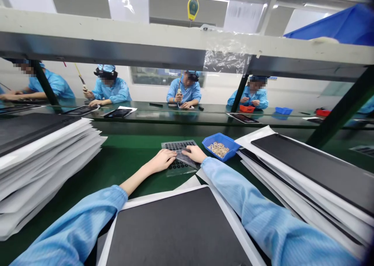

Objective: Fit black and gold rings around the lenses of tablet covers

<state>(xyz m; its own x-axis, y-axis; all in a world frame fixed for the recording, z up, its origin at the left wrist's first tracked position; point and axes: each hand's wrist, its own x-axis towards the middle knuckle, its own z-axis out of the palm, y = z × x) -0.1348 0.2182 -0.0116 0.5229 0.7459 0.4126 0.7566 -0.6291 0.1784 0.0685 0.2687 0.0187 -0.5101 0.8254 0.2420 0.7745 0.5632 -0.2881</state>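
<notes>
On the green bench ahead, a clear sheet of black ring-shaped stickers (179, 145) lies under both my hands, with a smooth flap of film (189, 159) across its middle. My left hand (162, 160) rests flat on the sheet's left side, its fingers stretched out and close together. From the right, my right hand (194, 154) bends its thumb and fingers onto the film; exactly what is between the fingertips is too small to make out. In front of my body lies a large dark flat panel (175, 231) on white sheeting, between my forearms.
A blue bin (222, 136) with small tan rings stands right of the sheet. Stacks of dark panels with white sheets rise at left (52, 153) and right (309, 168). A shelf (131, 32) crosses above. Several co-workers in blue sit opposite.
</notes>
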